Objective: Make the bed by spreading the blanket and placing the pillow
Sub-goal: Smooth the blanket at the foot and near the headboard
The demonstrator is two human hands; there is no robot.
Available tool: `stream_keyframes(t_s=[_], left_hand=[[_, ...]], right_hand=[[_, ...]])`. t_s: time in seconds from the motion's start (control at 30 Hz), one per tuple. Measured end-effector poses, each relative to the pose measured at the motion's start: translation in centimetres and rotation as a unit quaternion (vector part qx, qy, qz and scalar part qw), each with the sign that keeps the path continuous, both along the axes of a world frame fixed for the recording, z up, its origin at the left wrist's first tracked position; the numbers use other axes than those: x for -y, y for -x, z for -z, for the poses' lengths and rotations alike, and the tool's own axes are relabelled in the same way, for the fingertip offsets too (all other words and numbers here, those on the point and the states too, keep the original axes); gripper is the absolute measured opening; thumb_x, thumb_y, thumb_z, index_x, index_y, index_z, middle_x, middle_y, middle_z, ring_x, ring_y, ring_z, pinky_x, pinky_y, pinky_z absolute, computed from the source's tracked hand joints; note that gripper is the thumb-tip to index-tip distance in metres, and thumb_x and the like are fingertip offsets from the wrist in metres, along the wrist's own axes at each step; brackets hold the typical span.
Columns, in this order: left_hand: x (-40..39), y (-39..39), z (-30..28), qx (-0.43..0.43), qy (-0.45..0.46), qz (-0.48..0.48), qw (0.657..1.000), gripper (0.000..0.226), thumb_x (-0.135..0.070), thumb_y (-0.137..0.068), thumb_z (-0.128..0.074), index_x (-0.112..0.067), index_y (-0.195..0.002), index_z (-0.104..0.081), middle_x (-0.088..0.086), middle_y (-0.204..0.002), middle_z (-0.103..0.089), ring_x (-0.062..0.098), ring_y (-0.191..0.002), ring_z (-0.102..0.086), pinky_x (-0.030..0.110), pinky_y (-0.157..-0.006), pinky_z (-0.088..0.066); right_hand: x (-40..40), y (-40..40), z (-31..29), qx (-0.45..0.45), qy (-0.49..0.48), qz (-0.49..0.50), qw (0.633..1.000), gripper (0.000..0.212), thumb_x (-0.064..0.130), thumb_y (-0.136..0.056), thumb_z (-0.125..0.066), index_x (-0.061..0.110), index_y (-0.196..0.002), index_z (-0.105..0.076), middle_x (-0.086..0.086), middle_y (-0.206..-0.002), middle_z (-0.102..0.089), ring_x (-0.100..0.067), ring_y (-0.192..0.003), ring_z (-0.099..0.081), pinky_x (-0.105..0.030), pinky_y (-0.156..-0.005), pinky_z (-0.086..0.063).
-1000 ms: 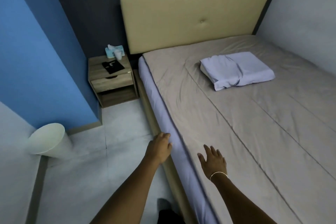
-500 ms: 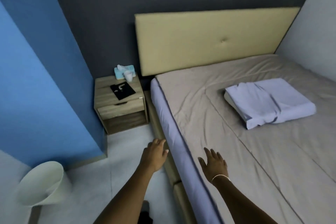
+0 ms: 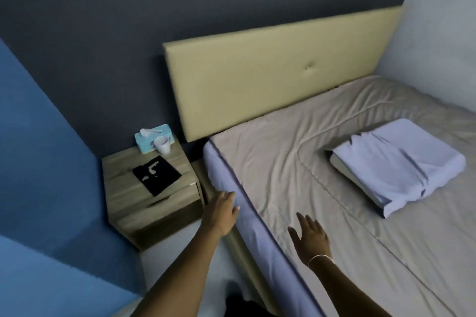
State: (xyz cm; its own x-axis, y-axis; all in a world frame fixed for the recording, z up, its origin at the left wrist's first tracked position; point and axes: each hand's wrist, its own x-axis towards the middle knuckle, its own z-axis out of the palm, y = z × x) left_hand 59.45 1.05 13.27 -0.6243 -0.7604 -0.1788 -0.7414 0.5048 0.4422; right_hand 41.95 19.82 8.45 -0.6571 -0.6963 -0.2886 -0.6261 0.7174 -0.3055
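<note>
Blanket, beige quilted fabric (image 3: 322, 188), lies spread across the mattress top, reaching the padded cream headboard (image 3: 278, 72); creases radiate near the head end, so I judge the spreading largely done but not smoothed. Pillow in a pale lilac cotton case (image 3: 401, 167) rests on the blanket toward the head end, well apart from both my hands and somewhat askew to the headboard; placement looks unfinished.

My left hand (image 3: 222, 210) touches the lilac fitted sheet (image 3: 231, 188) on the side of the mattress, fingers loosely extended, gripping nothing. I judge it is there to check or steady the bed's edge. My right hand (image 3: 310, 237) hovers flat over the blanket near that edge, fingers spread and straight, holding nothing, positioned for a smoothing pass; contact cannot be confirmed.

Wooden bedside cabinet (image 3: 152, 188) stands just beside the bed, carrying a blue tissue box (image 3: 152, 137), a white cup (image 3: 162, 144) and a black booklet (image 3: 157, 175).
</note>
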Motion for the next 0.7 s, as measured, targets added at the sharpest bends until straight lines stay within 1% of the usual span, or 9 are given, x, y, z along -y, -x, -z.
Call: stream_keyframes(t_s=[0.13, 0.2, 0.33, 0.43, 0.53, 0.63, 0.7], left_hand=[[6.8, 3.5, 1.5, 0.017, 0.005, 0.034, 0.999, 0.046, -0.032, -0.096, -0.046, -0.013, -0.138, -0.040, 0.008, -0.139, -0.044, 0.026, -0.126, -0.044, 0.036, -0.102, -0.039], [10.1, 4.7, 2.5, 0.032, -0.011, 0.041, 0.999, 0.047, -0.032, -0.097, -0.044, -0.013, -0.140, -0.038, 0.007, -0.141, -0.042, 0.024, -0.127, -0.043, 0.033, -0.103, -0.036], [16.6, 6.8, 3.6, 0.072, -0.019, 0.071, 0.995, 0.048, -0.033, -0.097, -0.042, -0.013, -0.141, -0.038, 0.008, -0.142, -0.042, 0.024, -0.127, -0.043, 0.032, -0.104, -0.035], [21.3, 9.1, 3.7, 0.061, -0.007, 0.058, 0.996, 0.047, -0.032, -0.097, -0.042, -0.013, -0.140, -0.039, 0.009, -0.140, -0.044, 0.025, -0.127, -0.044, 0.032, -0.103, -0.036], [24.4, 11.1, 4.5, 0.048, -0.018, 0.072, 0.996, 0.046, -0.031, -0.096, -0.046, -0.012, -0.137, -0.043, 0.011, -0.137, -0.047, 0.029, -0.126, -0.045, 0.035, -0.105, -0.036], [26.9, 12.7, 5.8, 0.046, -0.039, 0.071, 0.996, 0.045, -0.031, -0.095, -0.048, -0.011, -0.135, -0.046, 0.011, -0.135, -0.048, 0.028, -0.125, -0.046, 0.035, -0.105, -0.037], [28.4, 13.5, 7.4, 0.052, -0.043, 0.076, 0.995, 0.044, -0.030, -0.095, -0.049, -0.010, -0.134, -0.047, 0.012, -0.134, -0.049, 0.028, -0.124, -0.046, 0.035, -0.105, -0.036]], right_hand=[[6.2, 3.3, 2.4, 0.021, -0.018, 0.029, 0.999, 0.063, 0.056, -0.096, -0.031, 0.028, -0.151, -0.017, -0.002, -0.158, -0.022, -0.027, -0.146, -0.018, -0.041, -0.117, -0.022], [9.6, 4.9, 3.2, 0.035, -0.028, 0.034, 0.998, 0.064, 0.056, -0.096, -0.033, 0.028, -0.151, -0.016, -0.003, -0.159, -0.021, -0.027, -0.146, -0.018, -0.042, -0.117, -0.023], [15.7, 7.2, 4.2, 0.057, -0.025, 0.052, 0.997, 0.064, 0.055, -0.096, -0.034, 0.030, -0.151, -0.014, -0.003, -0.159, -0.021, -0.026, -0.146, -0.018, -0.040, -0.117, -0.023], [19.8, 9.3, 4.4, 0.060, -0.036, 0.050, 0.996, 0.065, 0.053, -0.096, -0.035, 0.028, -0.151, -0.014, -0.005, -0.158, -0.022, -0.027, -0.145, -0.021, -0.042, -0.117, -0.024], [23.1, 10.0, 4.9, 0.076, -0.024, 0.057, 0.995, 0.064, 0.051, -0.096, -0.037, 0.027, -0.151, -0.016, -0.006, -0.157, -0.024, -0.028, -0.145, -0.021, -0.043, -0.117, -0.024], [26.0, 10.1, 5.4, 0.076, -0.025, 0.044, 0.996, 0.063, 0.051, -0.096, -0.037, 0.028, -0.151, -0.016, -0.006, -0.158, -0.023, -0.028, -0.145, -0.021, -0.040, -0.118, -0.023], [27.5, 10.0, 6.3, 0.088, -0.032, 0.059, 0.994, 0.063, 0.051, -0.097, -0.037, 0.027, -0.151, -0.015, -0.005, -0.158, -0.022, -0.027, -0.146, -0.020, -0.038, -0.118, -0.021]])
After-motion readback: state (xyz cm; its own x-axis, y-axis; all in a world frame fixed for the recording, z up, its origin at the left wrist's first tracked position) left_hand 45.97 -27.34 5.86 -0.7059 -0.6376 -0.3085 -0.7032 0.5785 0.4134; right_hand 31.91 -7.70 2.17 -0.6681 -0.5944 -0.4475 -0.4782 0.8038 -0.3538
